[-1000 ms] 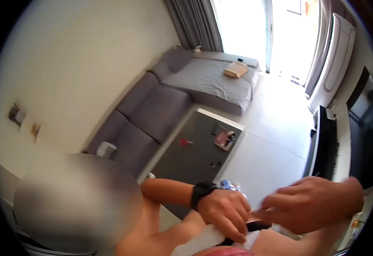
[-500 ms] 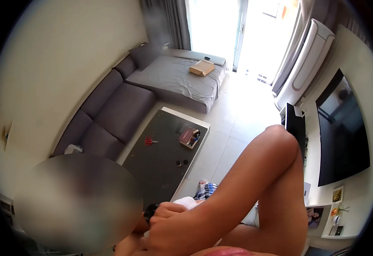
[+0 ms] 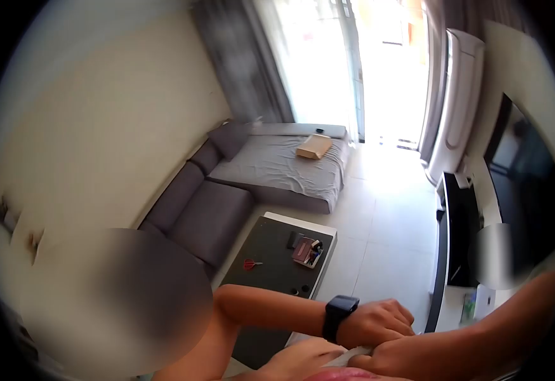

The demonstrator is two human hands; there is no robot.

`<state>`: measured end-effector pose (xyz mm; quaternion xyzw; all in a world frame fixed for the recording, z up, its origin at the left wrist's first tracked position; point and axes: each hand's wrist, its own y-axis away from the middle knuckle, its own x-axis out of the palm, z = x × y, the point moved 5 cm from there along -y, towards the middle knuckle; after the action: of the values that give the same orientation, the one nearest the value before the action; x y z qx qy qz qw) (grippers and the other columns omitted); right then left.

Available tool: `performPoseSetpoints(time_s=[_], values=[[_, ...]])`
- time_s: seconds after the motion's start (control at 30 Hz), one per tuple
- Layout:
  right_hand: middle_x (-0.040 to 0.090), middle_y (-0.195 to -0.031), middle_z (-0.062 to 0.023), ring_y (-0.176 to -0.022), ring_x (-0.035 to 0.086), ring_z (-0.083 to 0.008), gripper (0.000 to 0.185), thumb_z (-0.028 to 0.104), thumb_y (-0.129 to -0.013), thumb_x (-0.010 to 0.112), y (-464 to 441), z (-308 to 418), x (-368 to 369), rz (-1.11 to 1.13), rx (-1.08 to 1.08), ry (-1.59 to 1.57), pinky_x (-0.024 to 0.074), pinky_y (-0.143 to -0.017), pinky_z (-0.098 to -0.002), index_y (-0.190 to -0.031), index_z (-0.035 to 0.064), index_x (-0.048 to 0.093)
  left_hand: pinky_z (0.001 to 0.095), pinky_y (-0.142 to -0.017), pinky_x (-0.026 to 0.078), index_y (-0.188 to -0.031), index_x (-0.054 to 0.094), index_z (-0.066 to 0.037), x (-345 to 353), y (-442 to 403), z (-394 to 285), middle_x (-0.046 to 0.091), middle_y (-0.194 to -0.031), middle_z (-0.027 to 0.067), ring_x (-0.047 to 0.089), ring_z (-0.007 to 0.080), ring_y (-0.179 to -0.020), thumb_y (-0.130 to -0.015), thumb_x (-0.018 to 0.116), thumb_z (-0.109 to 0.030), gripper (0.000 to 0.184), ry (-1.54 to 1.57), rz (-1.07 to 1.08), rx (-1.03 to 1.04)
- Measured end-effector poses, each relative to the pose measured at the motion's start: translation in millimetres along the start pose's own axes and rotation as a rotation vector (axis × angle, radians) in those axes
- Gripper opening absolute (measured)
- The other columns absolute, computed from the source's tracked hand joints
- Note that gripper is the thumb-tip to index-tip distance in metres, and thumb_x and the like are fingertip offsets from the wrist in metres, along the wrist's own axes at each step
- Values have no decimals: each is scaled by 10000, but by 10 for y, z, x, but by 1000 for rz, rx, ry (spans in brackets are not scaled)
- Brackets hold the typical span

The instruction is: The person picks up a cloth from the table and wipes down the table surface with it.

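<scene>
My left hand [image 3: 376, 324] reaches across from the left, with a black smartwatch [image 3: 341, 314] on its wrist. Its fingers are curled, and what they hold, if anything, is hidden. Right below it, touching or nearly so, is my right hand [image 3: 395, 357], coming in from the right with fingers closed. A bit of white cloth [image 3: 348, 359] shows at its fingertips and appears pinched there. Both hands are close to my body at the bottom of the view.
A dark-topped coffee table [image 3: 252, 298] bears red scissors [image 3: 251, 263] and a small box of items [image 3: 307, 252]. Behind it stands a grey sofa [image 3: 211, 213] with a cardboard box [image 3: 314, 147]. A television [image 3: 521, 184] hangs on the right.
My right arm has swung from the left side, where its hand was at the dark watch, back to the right. My left forearm now stretches rightward, and the hands meet. The view has tilted.
</scene>
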<state>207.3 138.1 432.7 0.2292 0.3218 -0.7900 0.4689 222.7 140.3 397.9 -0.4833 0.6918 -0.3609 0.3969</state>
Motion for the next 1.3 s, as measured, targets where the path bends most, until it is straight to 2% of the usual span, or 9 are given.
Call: performPoseSetpoints(time_s=[0.13, 0.23, 0.33, 0.67, 0.9, 0.97, 1.07, 1.17, 1.3], values=[[708, -1106, -193, -936, 737, -280, 353, 203, -1013, 606, -164, -20, -92, 56, -32, 16, 610, -744, -402, -1299, -5, 597, 340, -522, 422, -930, 676, -6, -149, 441, -45, 589, -681, 90, 547, 225, -524, -1000, 641, -179, 190, -30, -114, -59], [712, -1099, -199, -935, 740, -283, 346, 200, -1009, 608, -323, -41, -134, 56, -40, 76, 609, -741, -407, -1285, -8, 602, 332, -519, 423, -935, 681, 11, -182, 761, -249, 685, -792, 124, 547, 202, -526, -1007, 665, -242, 263, -60, -124, -140], [716, -1092, -205, -934, 743, -286, 339, 198, -1005, 611, -464, -64, -232, 38, -58, 144, 607, -738, -411, -1271, -12, 607, 398, -588, 523, -956, 698, 64, -242, 930, -566, 720, -912, 247, 664, 288, -638, -1028, 629, -95, 188, -103, -115, -97], [729, -1069, -226, -930, 753, -298, 317, 191, -991, 618, -1336, 132, -765, -43, -142, 532, 601, -727, -427, -1225, -23, 625, 396, -641, 561, -899, 690, 49, -785, 1165, -1426, 727, -876, 191, 697, 296, -700, -936, 658, -69, 128, -598, -396, -73], [738, -1053, -240, -926, 760, -305, 304, 186, -981, 624, -1276, 50, -923, -140, -146, 748, 597, -720, -439, -1193, -31, 637, 395, -658, 560, -901, 699, 36, -1244, 795, -1104, 730, -861, 170, 695, 300, -717, -882, 673, -69, 109, -655, -264, -341], [665, -1073, -129, -803, 714, -276, 313, 206, -958, 648, -893, -158, -780, -235, -136, 746, 589, -586, -410, -1223, 43, 618, 395, -663, 560, -902, 701, 32, -1326, 755, -799, 730, -857, 164, 694, 302, -722, -867, 678, -69, 109, -605, -202, -455], [669, -918, -128, -744, 697, -327, 191, 169, -963, 607, -297, -235, -614, 44, 127, 556, 550, -601, -453, -1072, 13, 599, 394, -670, 559, -902, 705, 26, -1328, 837, -443, 731, -850, 156, 693, 303, -730, -843, 684, -69, 113, -506, -157, -602], [674, -903, -150, -771, 683, -342, 183, 174, -1018, 571, -82, -424, -114, -29, 123, -7, 544, -708, -463, -1020, -5, 607, 395, -663, 551, -904, 702, 30, -1041, 1014, -193, 731, -858, 155, 683, 314, -725, -809, 706, -84, 148, -257, -91, -520], [671, -1071, -189, -1021, 664, -351, 346, 203, -1053, 608, -67, -561, -138, 28, -119, -159, 542, -858, -465, -1312, -27, 625, 417, -657, 537, -828, 643, -1, -739, 1592, -355, 658, -773, 153, 640, 373, -705, -775, 719, -80, 122, -162, -59, -470]])
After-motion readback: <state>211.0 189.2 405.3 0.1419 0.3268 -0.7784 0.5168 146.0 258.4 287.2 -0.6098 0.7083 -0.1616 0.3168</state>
